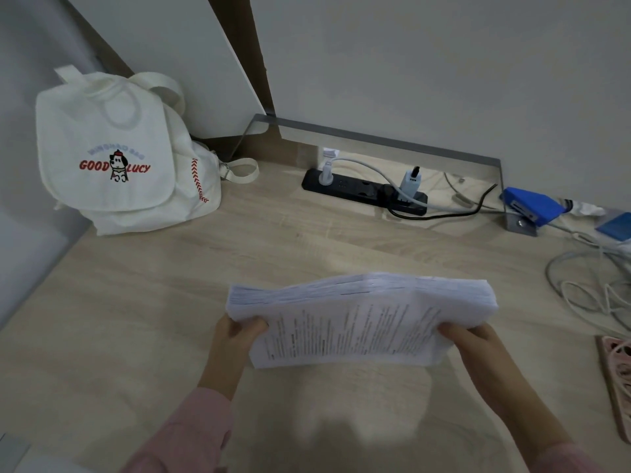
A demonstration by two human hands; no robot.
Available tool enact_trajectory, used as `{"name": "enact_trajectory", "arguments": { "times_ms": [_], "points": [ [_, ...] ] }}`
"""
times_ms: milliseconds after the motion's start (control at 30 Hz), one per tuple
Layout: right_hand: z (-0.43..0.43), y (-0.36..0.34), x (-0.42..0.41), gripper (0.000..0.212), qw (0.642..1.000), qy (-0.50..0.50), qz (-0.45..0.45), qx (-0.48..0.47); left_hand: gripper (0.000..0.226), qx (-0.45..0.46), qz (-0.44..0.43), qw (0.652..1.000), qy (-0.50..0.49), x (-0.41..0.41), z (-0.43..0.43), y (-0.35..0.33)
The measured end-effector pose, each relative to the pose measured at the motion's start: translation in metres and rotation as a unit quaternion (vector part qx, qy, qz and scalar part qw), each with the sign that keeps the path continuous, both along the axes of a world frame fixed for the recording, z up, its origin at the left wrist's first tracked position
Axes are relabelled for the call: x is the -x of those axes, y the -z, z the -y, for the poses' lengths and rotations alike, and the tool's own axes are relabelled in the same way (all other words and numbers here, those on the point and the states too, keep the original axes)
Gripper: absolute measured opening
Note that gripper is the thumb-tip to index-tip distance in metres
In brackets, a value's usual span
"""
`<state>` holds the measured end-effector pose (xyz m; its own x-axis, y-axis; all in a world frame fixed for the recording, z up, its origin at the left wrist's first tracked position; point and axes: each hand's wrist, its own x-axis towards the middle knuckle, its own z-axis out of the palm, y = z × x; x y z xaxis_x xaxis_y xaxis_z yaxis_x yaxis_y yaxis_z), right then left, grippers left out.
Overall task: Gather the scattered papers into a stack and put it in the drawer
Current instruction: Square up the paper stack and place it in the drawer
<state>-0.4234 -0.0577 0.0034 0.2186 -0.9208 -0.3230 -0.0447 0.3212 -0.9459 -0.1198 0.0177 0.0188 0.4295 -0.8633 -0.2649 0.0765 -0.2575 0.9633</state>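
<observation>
A thick stack of printed white papers [358, 319] is held above the light wooden desk [136, 302], tilted with its printed face toward me. My left hand [235, 339] grips the stack's left edge, thumb on top. My right hand [478, 343] grips the right edge the same way. Both arms wear pink sleeves. The sheets' far edges are slightly uneven. No drawer is in view.
A white canvas backpack [116, 158] printed "GOOD LUCY" leans at the back left. A black power strip [365, 191] with plugs lies by the wall. A blue stapler [532, 206] and tangled cables [587, 285] sit at the right. A pink item [618, 380] lies at the right edge.
</observation>
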Motion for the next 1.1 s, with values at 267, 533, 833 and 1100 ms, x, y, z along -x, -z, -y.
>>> {"name": "enact_trajectory", "arguments": {
  "times_ms": [267,533,833,1100],
  "points": [
    [-0.006,-0.010,0.004,0.039,0.999,-0.005,-0.041,0.020,0.023,0.017,0.019,1.000,-0.007,-0.001,-0.011,-0.003],
    [-0.008,-0.007,0.001,0.031,0.999,0.028,-0.043,-0.010,0.034,-0.008,0.001,1.000,0.009,-0.004,-0.015,0.007],
    [-0.006,-0.015,0.003,0.030,0.992,-0.058,-0.101,-0.049,0.022,-0.109,0.021,0.990,0.091,-0.019,-0.008,0.009],
    [-0.002,-0.029,0.007,0.034,0.979,-0.096,-0.027,-0.176,0.039,-0.185,-0.205,0.954,0.119,-0.034,-0.009,-0.006]
  ]
}}
